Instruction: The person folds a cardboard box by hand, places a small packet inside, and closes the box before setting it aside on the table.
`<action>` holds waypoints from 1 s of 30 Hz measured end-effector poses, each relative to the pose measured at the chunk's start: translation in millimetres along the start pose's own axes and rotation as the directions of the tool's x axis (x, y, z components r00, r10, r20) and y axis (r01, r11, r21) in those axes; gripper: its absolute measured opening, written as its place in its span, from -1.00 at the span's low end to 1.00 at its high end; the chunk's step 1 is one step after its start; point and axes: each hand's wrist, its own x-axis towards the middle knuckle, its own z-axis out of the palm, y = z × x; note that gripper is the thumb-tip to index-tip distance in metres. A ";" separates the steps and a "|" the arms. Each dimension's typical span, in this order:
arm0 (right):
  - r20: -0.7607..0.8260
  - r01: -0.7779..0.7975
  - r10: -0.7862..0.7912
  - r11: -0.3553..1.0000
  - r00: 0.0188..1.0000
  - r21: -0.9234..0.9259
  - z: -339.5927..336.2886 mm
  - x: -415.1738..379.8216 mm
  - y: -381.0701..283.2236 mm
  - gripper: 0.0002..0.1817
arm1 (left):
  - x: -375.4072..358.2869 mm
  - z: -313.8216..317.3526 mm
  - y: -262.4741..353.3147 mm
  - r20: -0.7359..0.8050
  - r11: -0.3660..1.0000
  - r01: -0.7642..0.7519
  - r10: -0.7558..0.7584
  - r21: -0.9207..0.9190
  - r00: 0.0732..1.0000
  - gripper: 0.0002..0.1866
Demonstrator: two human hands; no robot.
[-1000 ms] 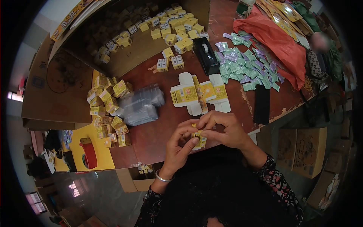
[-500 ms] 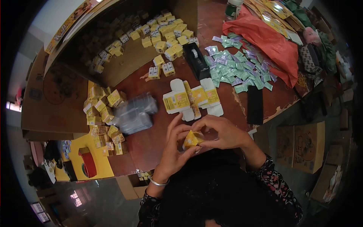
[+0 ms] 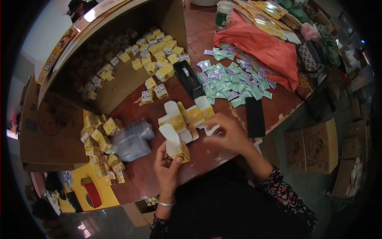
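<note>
My left hand point(image 3: 166, 169) is closed around a small yellow carton point(image 3: 182, 154), whose white inner flap point(image 3: 172, 138) stands up at the top. To the right, my right hand point(image 3: 229, 135) is apart from that carton and blurred, its thumb and forefinger spread with nothing visible between them. It overlaps the edge of the flat, unfolded yellow cartons point(image 3: 175, 121) lying on the red table point(image 3: 139, 169). Beyond it spreads a pile of green and purple sachets point(image 3: 232, 79).
A large cardboard box point(image 3: 115, 89) on its side holds many small yellow-and-white boxes. Left of centre are clear plastic packs point(image 3: 133, 139) and a heap of yellow cartons point(image 3: 97, 133). A black tape dispenser point(image 3: 189, 81), black phone-like slab point(image 3: 255, 117) and red plastic bag point(image 3: 262, 47) lie farther back.
My right hand has let go of the yellow carton and moved right. The carton, in my left hand, has shifted left and now shows its raised white flap. The camera view has shifted.
</note>
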 end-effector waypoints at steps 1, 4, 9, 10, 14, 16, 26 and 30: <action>-0.140 -0.035 0.005 0.978 0.990 -0.207 -23.0 8.9 18.4 -0.64 | -1.4 -2.2 6.6 0.033 1.000 0.023 -0.023 0.016 0.999 -0.24; -0.325 -0.243 0.003 0.671 0.946 -0.700 -82.2 28.2 77.0 -0.70 | -3.6 -8.9 3.2 0.115 0.993 0.070 -0.081 0.091 0.990 -0.25; -0.114 -0.113 0.036 0.600 0.993 -0.792 -98.6 37.6 97.5 -0.77 | -5.8 -9.1 -6.6 0.177 0.986 0.128 -0.145 0.108 0.973 -0.31; -0.094 -0.100 0.042 0.609 0.995 -0.787 -97.4 38.5 97.5 -0.79 | -6.5 -8.6 -7.6 0.175 0.988 0.125 -0.140 0.095 0.974 -0.33; -0.008 -0.010 0.007 0.601 1.000 -0.799 -97.1 37.5 101.0 -0.85 | -6.0 -0.9 -2.7 0.148 0.993 0.063 -0.077 0.098 0.986 -0.35; -0.113 -0.069 0.021 0.894 0.993 -0.443 -75.8 28.1 84.9 -0.87 | -5.0 1.4 -1.9 0.111 0.984 0.033 -0.053 0.173 0.992 -0.35; -0.129 0.112 -0.093 0.983 0.987 0.146 52.9 -16.3 -15.7 -0.87 | -5.8 14.7 -10.4 0.167 0.652 -0.344 0.319 0.676 0.933 -0.32; 0.028 0.342 -0.353 0.881 0.935 -0.326 47.3 -11.6 -26.4 -0.88 | -9.8 14.1 -6.6 0.204 0.515 -0.430 0.438 0.741 0.875 -0.30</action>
